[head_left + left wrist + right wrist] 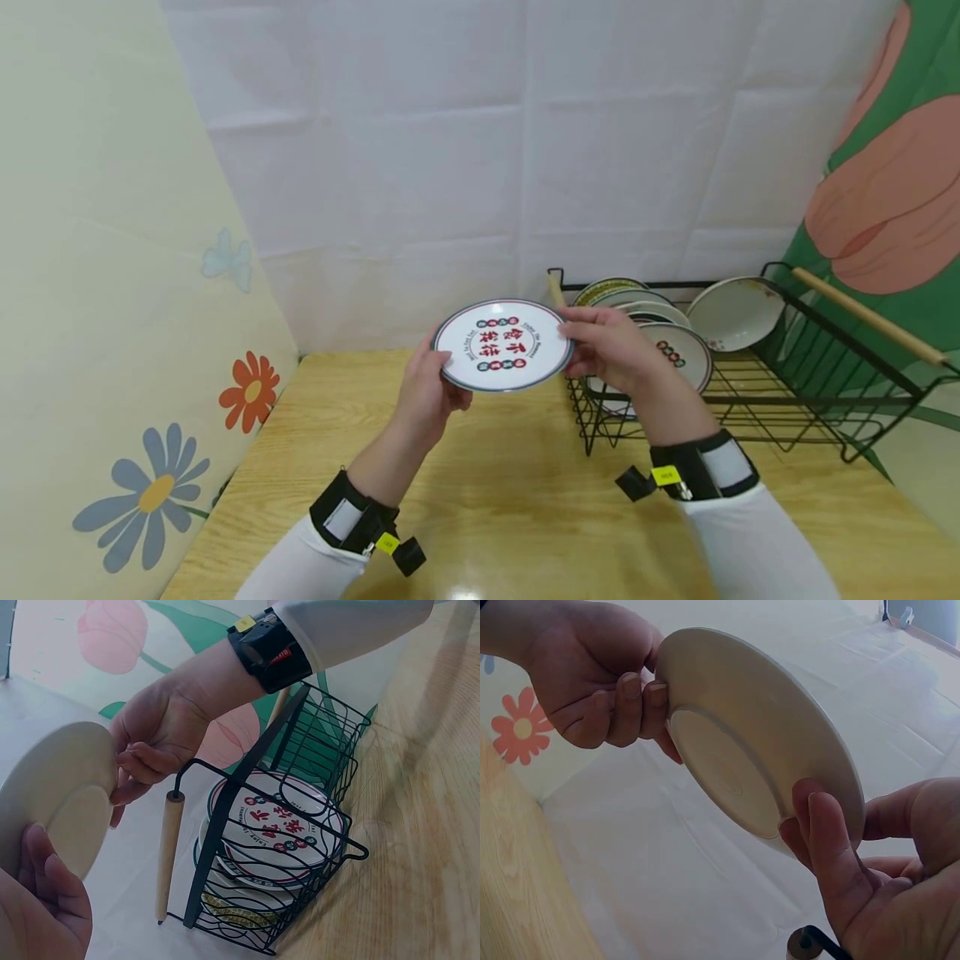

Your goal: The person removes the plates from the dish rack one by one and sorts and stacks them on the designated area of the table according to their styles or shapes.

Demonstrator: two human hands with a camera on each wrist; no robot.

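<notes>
A white plate [504,345] with a blue rim and red lettering is held up over the table between both hands. My left hand [429,385] grips its left edge, thumb on the top face and fingers beneath. On the opposite edge, my right hand [604,346] pinches the rim, also with fingertips on the underside. Both wrist views show the plain underside [727,735] with its raised foot ring. Close behind the right hand stands a black wire dish rack [750,398] with several plates [686,354] leaning in its left part.
A white bowl-like dish [737,313] leans at the rack's back. The rack has wooden handles [870,315] at its ends. Beneath everything is a wooden table [480,483], with a white cloth [420,150] hanging behind it and flower-patterned coverings at the sides.
</notes>
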